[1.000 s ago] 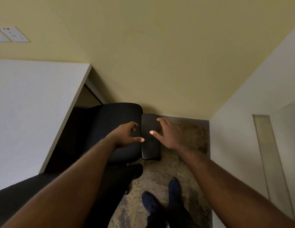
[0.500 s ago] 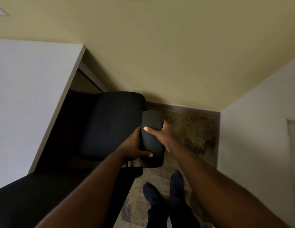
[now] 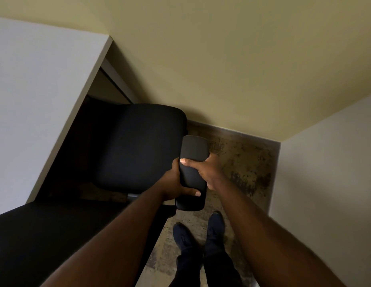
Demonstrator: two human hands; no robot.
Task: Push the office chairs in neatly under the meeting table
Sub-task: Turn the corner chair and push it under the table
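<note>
Grip: both hands on armrest pad (image 3: 192, 172) of black office chair (image 3: 139, 150). L hand (image 3: 176, 183) wraps pad from seat side, thumb across its near end; R hand (image 3: 205, 172) wraps from outer side, thumb over top mid-pad. Fingers curled tight, nothing else held.
Pad: long axis runs away from person, flat on top. Support under it hidden.
Chair: seat partly under meeting table (image 3: 41, 96), sideways to person; outer part of seat + gripped armrest stick out past table edge (image 3: 77, 125). Backrest, base, castors not clearly visible.
2nd chair: dark surface (image 3: 45, 241) bottom-left, prob another chair's back or seat, can't confirm. Sits just beside L forearm.
Step (judged): pushing/steering chair leftward under tabletop.
How to do well: push level thru pad, not down, so chair rolls and doesn't tip. Keep both hands even so chair doesn't swivel. Go slow as far armrest nears table edge; whether it clears underside can't tell.
Edges: table edge diagonal left of seat, table leg (image 3: 116, 79) by wall. Yellow wall (image 3: 222, 59) just behind chair; pale wall (image 3: 325, 183) on right.
Room: narrow strip of mottled carpet (image 3: 242, 166) between chair and right wall; feet (image 3: 201, 235) near pad. Open space is under table, dark, contents hidden.
</note>
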